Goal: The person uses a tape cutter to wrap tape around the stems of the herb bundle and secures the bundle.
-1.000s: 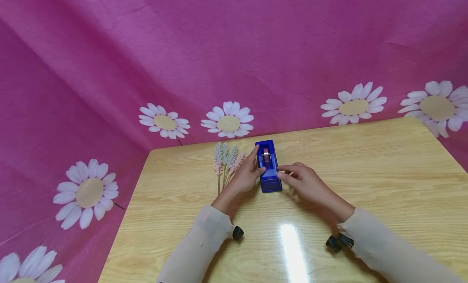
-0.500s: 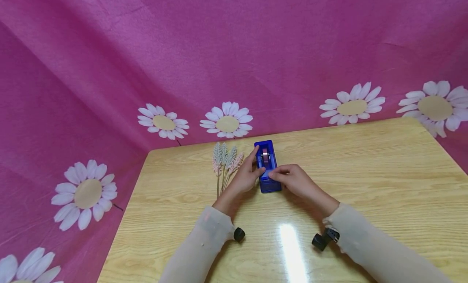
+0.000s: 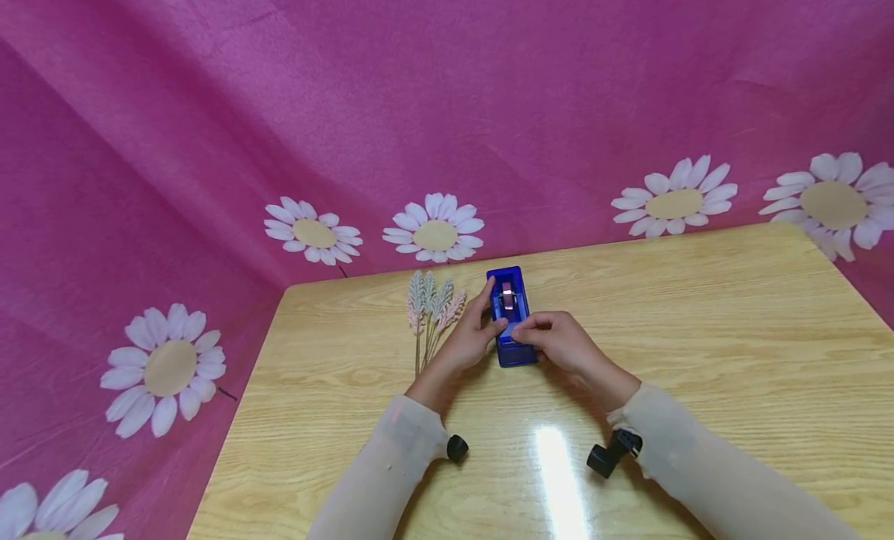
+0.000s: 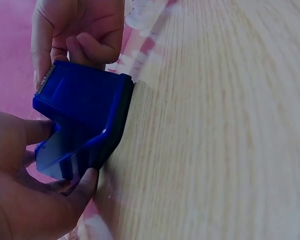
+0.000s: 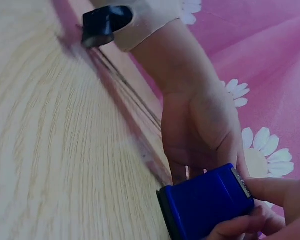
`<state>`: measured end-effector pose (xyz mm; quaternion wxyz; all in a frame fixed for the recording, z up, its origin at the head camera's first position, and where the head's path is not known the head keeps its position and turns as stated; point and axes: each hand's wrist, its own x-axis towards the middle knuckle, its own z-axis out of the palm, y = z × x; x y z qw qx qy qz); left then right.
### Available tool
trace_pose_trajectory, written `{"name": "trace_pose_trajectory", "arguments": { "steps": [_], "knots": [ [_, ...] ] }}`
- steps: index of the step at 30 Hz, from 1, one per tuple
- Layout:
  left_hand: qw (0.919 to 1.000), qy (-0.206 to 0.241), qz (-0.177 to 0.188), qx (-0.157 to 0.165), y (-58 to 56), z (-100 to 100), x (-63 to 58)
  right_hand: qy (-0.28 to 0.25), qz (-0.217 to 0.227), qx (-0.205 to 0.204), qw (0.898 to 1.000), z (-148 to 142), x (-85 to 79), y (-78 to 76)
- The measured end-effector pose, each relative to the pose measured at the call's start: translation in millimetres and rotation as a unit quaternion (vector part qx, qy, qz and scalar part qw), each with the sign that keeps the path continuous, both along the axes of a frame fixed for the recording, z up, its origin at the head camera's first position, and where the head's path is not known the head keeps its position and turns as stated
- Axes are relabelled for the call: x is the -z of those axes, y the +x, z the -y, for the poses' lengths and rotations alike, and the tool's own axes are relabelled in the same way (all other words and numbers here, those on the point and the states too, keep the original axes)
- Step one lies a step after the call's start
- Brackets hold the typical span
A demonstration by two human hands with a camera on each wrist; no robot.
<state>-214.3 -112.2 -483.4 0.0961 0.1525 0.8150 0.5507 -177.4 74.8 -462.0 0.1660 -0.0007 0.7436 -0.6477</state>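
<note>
A blue tape dispenser (image 3: 518, 355) with a small roll of tape (image 3: 507, 295) stands on the table toward the back. My left hand (image 3: 466, 342) holds it from the left side, thumb over its near part and fingers along the far side. In the left wrist view, that hand's fingers wrap the dispenser's (image 4: 85, 100) roll end. My right hand (image 3: 562, 342) has thumb and index finger pinched together at the serrated metal cutter (image 4: 46, 77); the tape end there is hidden by the fingertips. Its other fingers curl beside the dispenser in the right wrist view.
Artificial flower stems with grey and pink heads (image 3: 429, 299) lie just left of the left hand, partly behind its wrist. The wooden table (image 3: 698, 315) meets a pink flowered cloth (image 3: 545, 121) at the back and left. Black wrist cameras (image 3: 604, 458) hang below both cuffs.
My right hand has moved left from the dispenser's right side onto its cutter end, its thumb and index finger coming together. The left hand and dispenser have stayed nearly still.
</note>
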Motion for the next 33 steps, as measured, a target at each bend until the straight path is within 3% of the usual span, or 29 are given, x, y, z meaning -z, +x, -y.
{"name": "trace_pose_trajectory", "arguments": {
  "steps": [6,13,33],
  "knots": [
    [0.9998,0.005,0.017,-0.010,1.4,0.2,0.4,-0.042,0.035,0.012,0.998,-0.5,1.2,0.9],
    [0.9996,0.007,0.024,-0.016,0.7,0.6,1.7,-0.117,0.083,0.014,0.990,-1.4,-1.9,0.2],
    [0.9990,0.015,0.036,-0.020,1.4,0.1,0.5,-0.100,0.070,0.006,0.993,-4.5,-0.5,3.5]
  ]
}}
